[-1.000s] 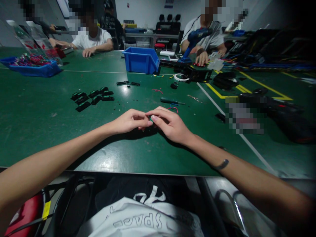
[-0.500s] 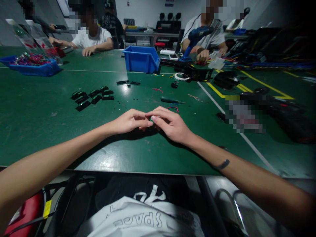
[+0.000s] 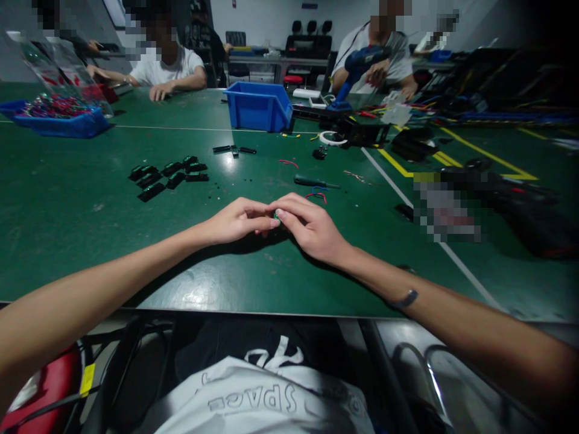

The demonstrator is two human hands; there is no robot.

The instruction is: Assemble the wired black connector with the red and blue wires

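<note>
A small green part (image 3: 277, 215) shows between the fingertips of both hands, mostly hidden by them. My left hand (image 3: 242, 221) pinches it from the left with thumb and fingers. From the right, my right hand (image 3: 310, 224) closes on the same part, its fingertips touching those of the left. Beyond the hands lies a dark screwdriver (image 3: 314, 181), with short red and blue wires beside it. Several black pieces with green boards (image 3: 151, 191) lie to the left on the green table (image 3: 190, 265).
A blue bin (image 3: 257, 108) stands mid-table. At the far left, a blue tray (image 3: 67, 125) holds colourful wires near bottles. A blue power drill (image 3: 346, 84) stands farther right; a black tool (image 3: 529, 211) lies at the right. People sit across the table.
Both hands keep nearly the same place and grip. Across the table, the hand of the person at the right has risen beside the drill.
</note>
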